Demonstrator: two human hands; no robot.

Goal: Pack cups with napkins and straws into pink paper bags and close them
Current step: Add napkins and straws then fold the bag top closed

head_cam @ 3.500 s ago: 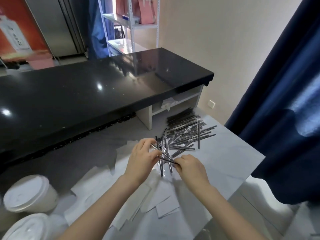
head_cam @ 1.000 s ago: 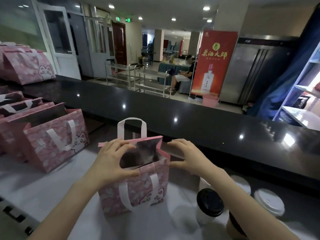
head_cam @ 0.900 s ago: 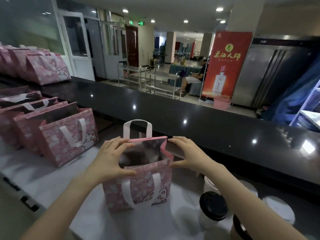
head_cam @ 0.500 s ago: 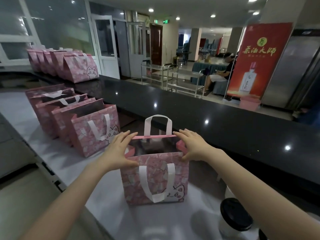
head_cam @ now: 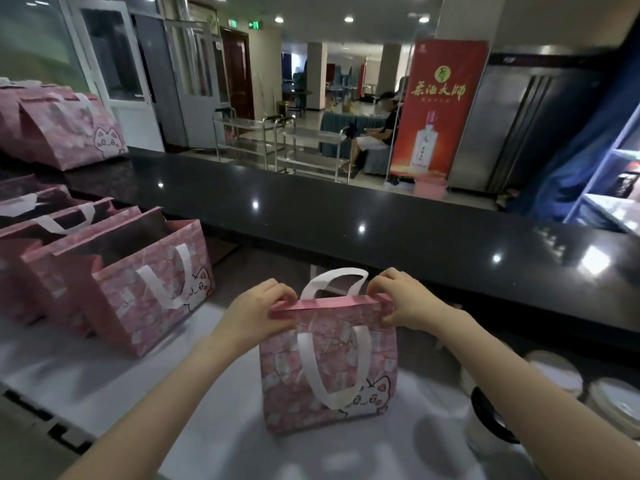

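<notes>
Head view: the pink bag (head_cam: 329,368) stands on the white surface (head_cam: 104,375); left hand (head_cam: 254,311) and right hand (head_cam: 403,301) pinch its folded top corners. Press the fold evenly, keeping both corners level

Both forearms bare, reaching fwd from the bottom corners and converging toward the middle. Left hand (head_cam: 258,308) knuckles up, wrist about level, fingers curled over and thumb tucked under, pinched tight on a folded edge. Right hand (head_cam: 405,297) mirrors it, fingers bunched on top, thumb below, pinched shut too. Hands level w/ each other, set apart, palms facing down and slightly inward. Elbows out of view.
</notes>
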